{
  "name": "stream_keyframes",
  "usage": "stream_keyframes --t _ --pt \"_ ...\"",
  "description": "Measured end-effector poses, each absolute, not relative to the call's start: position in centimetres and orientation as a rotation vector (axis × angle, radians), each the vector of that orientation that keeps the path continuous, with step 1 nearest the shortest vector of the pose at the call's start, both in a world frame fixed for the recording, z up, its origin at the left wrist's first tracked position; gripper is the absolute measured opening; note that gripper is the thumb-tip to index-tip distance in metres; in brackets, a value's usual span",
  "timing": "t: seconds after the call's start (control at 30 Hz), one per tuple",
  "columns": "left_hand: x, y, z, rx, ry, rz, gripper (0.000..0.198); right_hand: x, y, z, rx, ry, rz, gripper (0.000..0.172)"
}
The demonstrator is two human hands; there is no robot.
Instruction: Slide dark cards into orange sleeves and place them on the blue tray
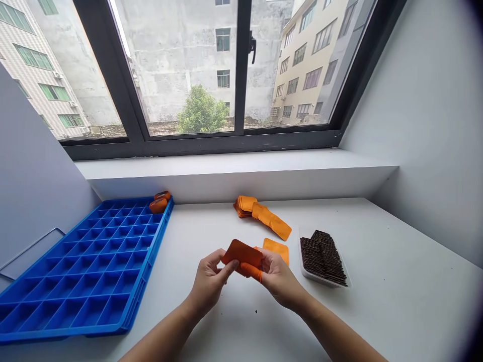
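Above the white table, both hands hold one flat orange piece with rounded corners point(243, 253); it looks like a small pouch, but I cannot tell for sure. My left hand point(209, 276) pinches its left end, thumb in front. On the other end my right hand point(281, 279) is closed, with an orange finger cover point(252, 272) lying across the piece's lower edge. Just behind the right hand lies a loose orange piece point(278, 246), partly hidden. Farther back, more orange pieces lie in a stack point(247, 203) and an overlapping row point(272, 221).
At right stands a clear plastic tub point(324, 282) packed with thin dark brown slices. A blue compartment tray point(130, 306) fills the left side, with two filled orange packets point(158, 205) in its far right corner. Behind the white table point(385, 311) are a ledge point(241, 163) and a window.
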State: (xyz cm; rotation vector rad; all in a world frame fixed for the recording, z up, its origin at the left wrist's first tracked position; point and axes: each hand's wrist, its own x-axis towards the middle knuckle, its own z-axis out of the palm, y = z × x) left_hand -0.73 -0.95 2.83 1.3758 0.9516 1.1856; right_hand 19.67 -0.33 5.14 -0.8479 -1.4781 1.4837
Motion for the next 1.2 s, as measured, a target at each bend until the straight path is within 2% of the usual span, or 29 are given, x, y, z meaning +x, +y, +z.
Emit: stream_keyframes --t 0.27,0.4,0.57,0.6,0.73,0.8,0.9,0.97,1.2 --pt "-0.4 -1.2 2.9 1.414 0.948 1.177 0.031 19.5 0.0 4.4 -0.842 -1.512 1.305 0.040" --pt "-0.5 -1.2 2.7 1.534 1.006 1.123 0.030 19.8 0.0 4.0 -0.891 -1.660 1.036 0.029" --pt "-0.6 -1.1 2.1 1.697 1.079 1.120 0.019 20.0 -0.3 3.7 -0.829 -1.938 0.652 0.009" --pt "-0.6 -1.1 2.1 1.714 1.093 1.150 0.022 20.1 -0.3 3.6 -0.813 -1.967 0.597 0.008" --pt "-1.3 -1.2 2.7 1.896 1.066 1.316 0.061 20.4 0.0 3.4 -0.824 -2.040 0.412 0.011" --pt "-1.8 -1.2 3.2 2.054 0.985 1.329 0.058 20.5 0.1 3.5 -0.833 -2.069 0.356 0.012" --pt "-2.5 -0.9 3.6 2.272 0.824 1.242 0.040 20.7 0.1 3.8 -0.864 -2.122 0.302 0.018" --pt "-2.7 -0.6 3.6 2.339 0.741 1.203 0.035 20.9 0.2 3.9 -0.894 -2.148 0.296 0.021" --pt "-3.2 0.1 2.7 2.246 0.674 1.201 0.042 21.2 0.6 3.8 -0.947 -2.053 0.538 0.033"
